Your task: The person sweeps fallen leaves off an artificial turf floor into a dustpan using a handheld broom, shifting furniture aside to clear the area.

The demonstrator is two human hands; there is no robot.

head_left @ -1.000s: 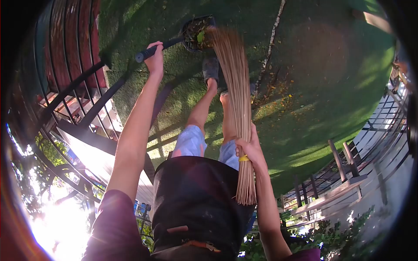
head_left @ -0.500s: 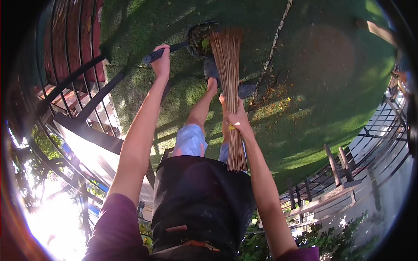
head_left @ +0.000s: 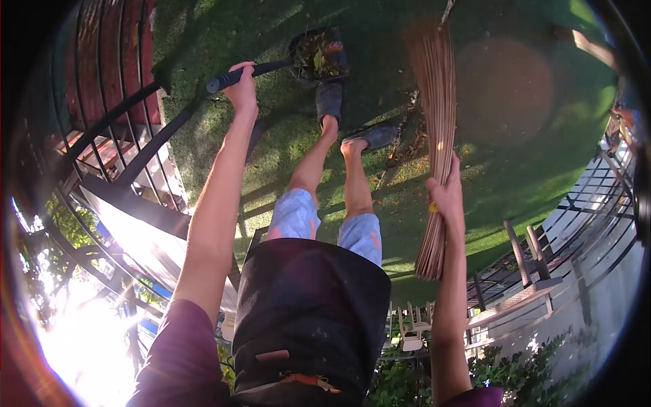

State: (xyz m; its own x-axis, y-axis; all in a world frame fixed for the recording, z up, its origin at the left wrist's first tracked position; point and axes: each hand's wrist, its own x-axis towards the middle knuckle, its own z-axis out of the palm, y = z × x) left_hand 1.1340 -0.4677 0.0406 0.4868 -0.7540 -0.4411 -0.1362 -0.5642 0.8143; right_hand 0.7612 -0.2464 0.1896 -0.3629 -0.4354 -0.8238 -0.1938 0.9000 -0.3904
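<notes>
My left hand (head_left: 242,89) is wrapped round the dark handle of a dustpan (head_left: 319,55), near its ribbed end. Leaves and debris lie in the black pan, which rests on the green turf just beyond my shoe. On the right, my right hand (head_left: 447,197) grips a stick broom (head_left: 437,102) beside its yellow band. The broom's bristles point away from me and their tips are blurred. Fallen leaves (head_left: 413,163) are scattered on the turf between my shoe and the broom.
Both my feet, in dark shoes (head_left: 329,102), stand on the turf (head_left: 271,156). A black metal railing (head_left: 139,159) runs along the left. At the lower right are a bench (head_left: 525,295), white chairs (head_left: 409,332) and green shrubs (head_left: 529,366). A pale branch (head_left: 446,12) shows at the top.
The broom in my right hand has swung away from the dustpan to the right, uncovering the pan and my other shoe. My left hand and the dustpan have shifted only slightly.
</notes>
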